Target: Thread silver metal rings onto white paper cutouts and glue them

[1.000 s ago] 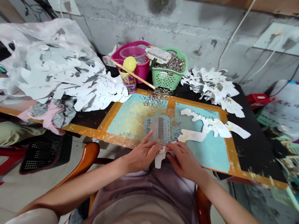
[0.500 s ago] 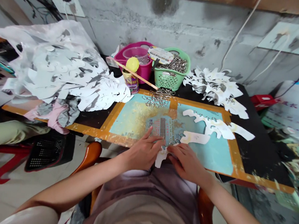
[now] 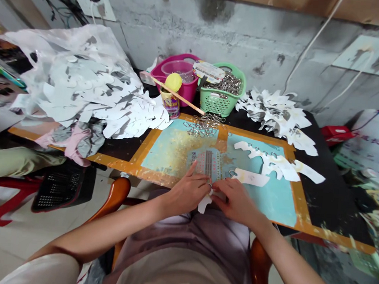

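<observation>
My left hand (image 3: 190, 190) pinches a white cut-out piece (image 3: 204, 204) at the table's front edge, with its index finger stretched out. From the other side my right hand (image 3: 234, 199) has its fingertips closed on the same piece. Between the fingertips a small metal ring (image 3: 210, 185) shows in part; how it sits on the piece is hidden. Just beyond my right hand lies another white strip (image 3: 252, 177), a metal ring at its left end. Further right are more white wavy-edged cut-outs (image 3: 274, 162), with metal rings along their upper edge.
Loose metal rings (image 3: 204, 126) lie before a green basket (image 3: 216, 103) of metal parts. Left of it stand a pink basket (image 3: 190, 91) and a can (image 3: 170, 105) with a stick (image 3: 183, 99) across it. White cut-outs heap at left (image 3: 97, 90) and right (image 3: 275, 109).
The view has shifted slightly, so the table sits further right. My right hand's fingers have curled closer in, and less of the held white piece shows between my hands.
</observation>
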Motion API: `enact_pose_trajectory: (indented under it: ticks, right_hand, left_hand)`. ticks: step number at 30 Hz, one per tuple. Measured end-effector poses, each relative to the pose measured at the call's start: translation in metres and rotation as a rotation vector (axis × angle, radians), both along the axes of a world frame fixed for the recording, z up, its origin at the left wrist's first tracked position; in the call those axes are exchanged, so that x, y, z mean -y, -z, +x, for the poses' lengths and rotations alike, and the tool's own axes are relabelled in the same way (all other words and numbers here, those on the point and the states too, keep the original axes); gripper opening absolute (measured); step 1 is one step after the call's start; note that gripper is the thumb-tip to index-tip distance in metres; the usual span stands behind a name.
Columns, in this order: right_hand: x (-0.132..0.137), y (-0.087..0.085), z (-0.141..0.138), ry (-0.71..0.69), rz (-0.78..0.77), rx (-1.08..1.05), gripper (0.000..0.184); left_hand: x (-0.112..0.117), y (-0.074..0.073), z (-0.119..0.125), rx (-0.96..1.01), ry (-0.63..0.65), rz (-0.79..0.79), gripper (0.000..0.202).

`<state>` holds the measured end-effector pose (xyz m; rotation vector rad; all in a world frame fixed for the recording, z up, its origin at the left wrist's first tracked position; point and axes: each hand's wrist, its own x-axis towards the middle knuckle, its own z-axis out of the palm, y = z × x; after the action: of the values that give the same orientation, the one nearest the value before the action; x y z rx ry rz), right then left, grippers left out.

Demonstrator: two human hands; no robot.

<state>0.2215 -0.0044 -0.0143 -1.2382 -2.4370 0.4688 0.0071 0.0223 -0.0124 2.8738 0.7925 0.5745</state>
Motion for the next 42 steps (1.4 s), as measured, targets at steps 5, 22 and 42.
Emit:
enact_pose_trajectory:
  ticks: [5, 22, 42]
  right_hand:
    - [-0.002, 0.004, -0.002, -0.066, 0.167, 0.181, 0.014]
    - [0.002, -0.009, 0.014, -0.058, -0.013, -0.111, 0.017]
    - [0.005, -0.059, -0.004, -0.12, -0.568, -0.358, 0.03]
  left_hand:
    - [-0.002, 0.003, 0.0, 0.12, -0.038, -0.086, 0.021]
    - [0.01, 0.006, -0.021, -0.126, 0.129, 0.248, 0.023]
    - [0.008, -0.03, -0.009, 0.441, 0.17, -0.923, 0.044]
